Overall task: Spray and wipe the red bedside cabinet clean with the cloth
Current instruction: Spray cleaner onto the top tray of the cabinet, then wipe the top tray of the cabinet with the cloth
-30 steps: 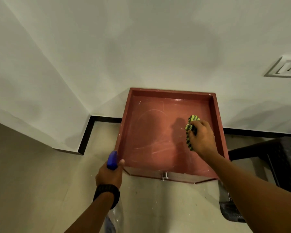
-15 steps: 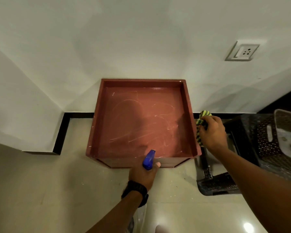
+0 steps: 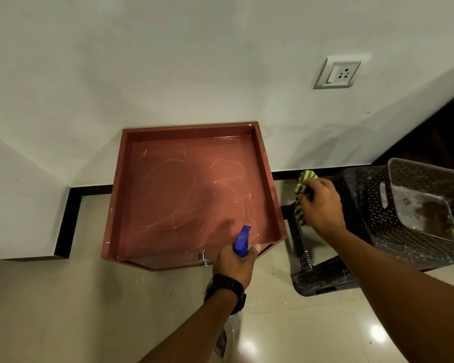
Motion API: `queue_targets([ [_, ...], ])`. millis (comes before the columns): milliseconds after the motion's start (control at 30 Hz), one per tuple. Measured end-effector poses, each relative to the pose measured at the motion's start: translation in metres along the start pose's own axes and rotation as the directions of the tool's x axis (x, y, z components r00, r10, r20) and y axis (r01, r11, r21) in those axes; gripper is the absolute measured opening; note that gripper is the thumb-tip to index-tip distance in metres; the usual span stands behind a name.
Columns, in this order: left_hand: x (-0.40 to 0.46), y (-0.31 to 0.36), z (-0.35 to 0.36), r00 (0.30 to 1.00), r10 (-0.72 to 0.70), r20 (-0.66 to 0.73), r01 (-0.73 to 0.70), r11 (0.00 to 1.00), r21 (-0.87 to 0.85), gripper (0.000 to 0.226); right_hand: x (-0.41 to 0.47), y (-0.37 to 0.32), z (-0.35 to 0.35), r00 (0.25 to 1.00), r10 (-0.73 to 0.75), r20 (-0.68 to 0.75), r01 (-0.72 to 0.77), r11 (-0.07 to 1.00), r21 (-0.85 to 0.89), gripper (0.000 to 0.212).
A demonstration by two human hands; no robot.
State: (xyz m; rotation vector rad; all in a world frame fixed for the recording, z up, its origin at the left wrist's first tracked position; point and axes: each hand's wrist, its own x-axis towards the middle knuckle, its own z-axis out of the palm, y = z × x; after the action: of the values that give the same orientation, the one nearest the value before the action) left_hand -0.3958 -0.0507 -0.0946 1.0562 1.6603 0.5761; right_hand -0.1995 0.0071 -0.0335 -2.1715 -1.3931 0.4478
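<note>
The red bedside cabinet (image 3: 189,189) stands against the white wall, its recessed top streaked with pale wipe marks. My left hand (image 3: 233,263) grips a spray bottle with a blue nozzle (image 3: 243,241) at the cabinet's front right corner; the clear bottle body hangs below my wrist. My right hand (image 3: 323,205) holds a bunched green-and-black striped cloth (image 3: 302,195) just off the cabinet's right side, above the floor.
A dark perforated plastic basket (image 3: 417,210) sits to the right, with a lower dark crate (image 3: 323,279) in front of it. A wall socket (image 3: 337,74) is up on the right. Black skirting runs along the wall; glossy beige tiles cover the floor.
My right hand carried the cloth off the cabinet top to its right side. My left hand brought the spray bottle from the cabinet's front left to its front right corner.
</note>
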Motion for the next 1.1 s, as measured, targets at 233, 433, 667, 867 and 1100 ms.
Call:
queue_targets([
  [233, 0.026, 0.030, -0.005, 0.998, 0.043, -0.055, -0.045, 0.999, -0.026, 0.029, 0.004, -0.011, 0.007, 1.000, -0.016, 0.002, 0.015, 1.000, 0.011, 0.030],
  [433, 0.042, 0.051, -0.016, 0.991, 0.083, -0.109, -0.091, 0.993, -0.070, 0.030, 0.005, -0.018, 0.013, 1.000, -0.013, 0.012, 0.013, 1.000, 0.012, 0.030],
  [667, 0.064, 0.060, -0.055, 0.984, 0.093, -0.151, -0.115, 0.983, -0.141, 0.025, 0.004, -0.039, 0.037, 0.998, -0.033, 0.053, 0.034, 0.999, -0.009, 0.030],
  [867, 0.080, 0.052, -0.106, 0.944, 0.147, -0.294, -0.162, 0.986, -0.027, 0.035, -0.016, -0.051, 0.083, 0.988, -0.082, 0.127, 0.088, 0.995, -0.040, 0.032],
  [1100, 0.106, 0.023, -0.144, 0.901, 0.107, -0.420, -0.148, 0.987, -0.065, 0.034, -0.045, -0.018, 0.155, 0.971, 0.000, 0.239, 0.048, 0.979, -0.197, 0.040],
])
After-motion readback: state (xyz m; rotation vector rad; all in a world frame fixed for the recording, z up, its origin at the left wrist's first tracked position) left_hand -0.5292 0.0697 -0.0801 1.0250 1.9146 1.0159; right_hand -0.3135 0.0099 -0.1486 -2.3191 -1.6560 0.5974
